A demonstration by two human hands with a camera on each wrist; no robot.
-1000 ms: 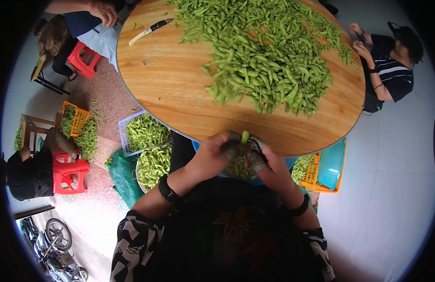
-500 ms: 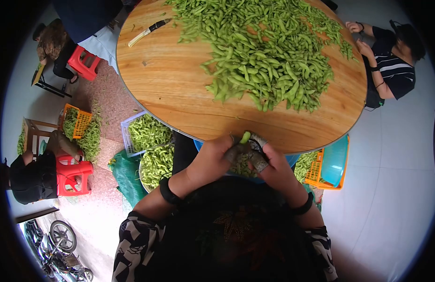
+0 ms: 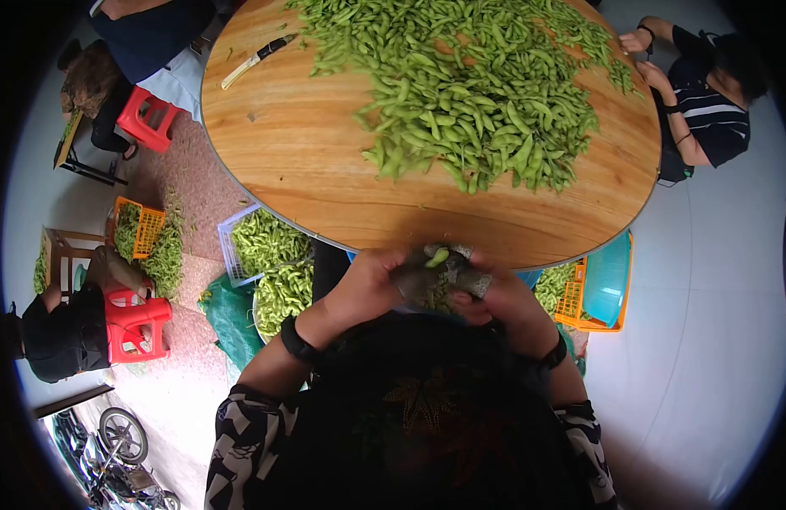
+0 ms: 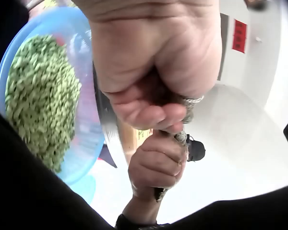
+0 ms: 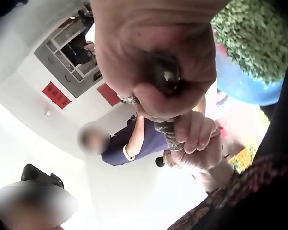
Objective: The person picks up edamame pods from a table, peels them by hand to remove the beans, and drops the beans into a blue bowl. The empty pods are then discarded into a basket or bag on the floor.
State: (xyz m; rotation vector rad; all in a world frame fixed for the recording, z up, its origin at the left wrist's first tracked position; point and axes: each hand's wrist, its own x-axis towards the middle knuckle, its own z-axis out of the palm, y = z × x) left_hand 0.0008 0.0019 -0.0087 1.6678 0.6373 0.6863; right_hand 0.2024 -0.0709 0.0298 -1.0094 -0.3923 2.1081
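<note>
My left hand (image 3: 369,285) and right hand (image 3: 502,296) meet just below the table's near edge. Grey wrappings cover some thumbs and fingertips. A green soybean pod (image 3: 439,257) shows between them, pinched by the left fingers. In the right wrist view, the right fingers curl around a dark-handled tool (image 5: 167,74); its working end is hidden. The left fingers (image 4: 149,114) are bent inward in the left wrist view, close above the right hand. Under both hands, a blue basin (image 4: 89,129) holds many shelled green beans (image 4: 41,100).
A heap of pods (image 3: 486,102) spreads over the round wooden table (image 3: 299,161). A knife (image 3: 257,61) lies at its left. Pod-filled baskets (image 3: 229,238) stand below left, near a green sack (image 3: 227,310). Orange crate (image 3: 624,310) at right. Other people sit around; red stools (image 3: 138,323) stand left.
The pod, upright between the fingertips before, now lies more tilted and the hands have turned inward around it. Across the table at upper left, another person's arm has gone from sight.
</note>
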